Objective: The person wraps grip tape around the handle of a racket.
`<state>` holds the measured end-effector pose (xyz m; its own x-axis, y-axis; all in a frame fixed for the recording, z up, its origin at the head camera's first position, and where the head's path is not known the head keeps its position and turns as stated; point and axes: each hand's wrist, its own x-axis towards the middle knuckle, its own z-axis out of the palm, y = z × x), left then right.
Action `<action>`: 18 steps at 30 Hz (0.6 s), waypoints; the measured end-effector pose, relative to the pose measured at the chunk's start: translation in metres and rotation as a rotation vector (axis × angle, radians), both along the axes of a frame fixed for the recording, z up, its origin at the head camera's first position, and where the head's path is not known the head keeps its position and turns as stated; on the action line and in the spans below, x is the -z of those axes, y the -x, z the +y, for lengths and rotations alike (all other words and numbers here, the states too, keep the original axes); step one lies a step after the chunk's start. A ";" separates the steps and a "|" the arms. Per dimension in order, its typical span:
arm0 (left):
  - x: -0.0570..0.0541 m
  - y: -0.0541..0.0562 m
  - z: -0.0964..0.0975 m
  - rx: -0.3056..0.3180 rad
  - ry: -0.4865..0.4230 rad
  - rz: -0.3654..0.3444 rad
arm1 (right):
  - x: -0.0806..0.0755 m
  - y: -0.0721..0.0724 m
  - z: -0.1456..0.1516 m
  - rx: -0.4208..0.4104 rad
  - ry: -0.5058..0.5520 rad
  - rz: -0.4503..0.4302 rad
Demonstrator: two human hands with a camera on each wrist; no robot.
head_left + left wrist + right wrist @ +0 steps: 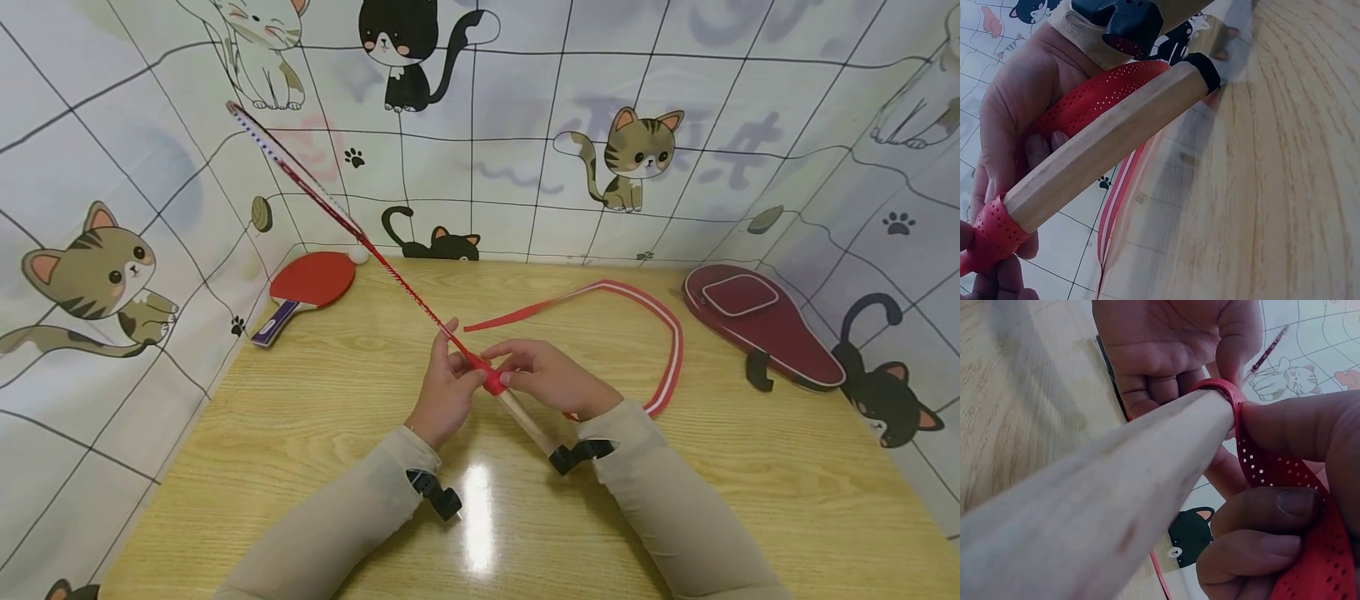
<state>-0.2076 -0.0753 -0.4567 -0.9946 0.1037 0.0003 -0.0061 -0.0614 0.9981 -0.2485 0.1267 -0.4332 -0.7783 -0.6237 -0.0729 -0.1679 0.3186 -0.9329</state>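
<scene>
A badminton racket (405, 287) with a red shaft slants across the head view, its head up at the far left. Its bare wooden handle (1107, 134) ends in a black butt, close over the table in the left wrist view. Red perforated grip tape (1322, 562) circles the handle's upper end. With thumb and fingers my left hand (442, 396) grips the racket at that wrapped end. My right hand (558, 379) pinches the tape just beside the handle, with more tape running under its curled fingers. The tape's long tail (671, 346) curves over the table behind the right hand.
On the wooden table (300, 467), a red table tennis bat (315, 279) lies at the back left beside a white ball (358, 254). A dark red bat case (765, 325) lies at the right. Cat-patterned walls (517, 167) enclose the table's back and sides.
</scene>
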 end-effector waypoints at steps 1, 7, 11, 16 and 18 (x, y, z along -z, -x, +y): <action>0.000 0.000 0.000 -0.001 -0.001 -0.001 | 0.001 0.000 0.000 0.004 -0.004 0.010; 0.002 0.002 0.000 -0.020 0.073 -0.006 | 0.005 0.001 -0.001 0.019 -0.011 0.061; 0.004 0.002 -0.001 -0.033 0.150 0.001 | 0.005 0.001 -0.001 0.017 -0.006 0.079; 0.004 0.003 0.000 -0.041 0.136 -0.010 | 0.003 0.000 -0.002 0.018 0.004 0.071; 0.003 0.003 0.001 -0.042 0.118 -0.014 | 0.001 0.000 -0.002 0.021 0.009 0.058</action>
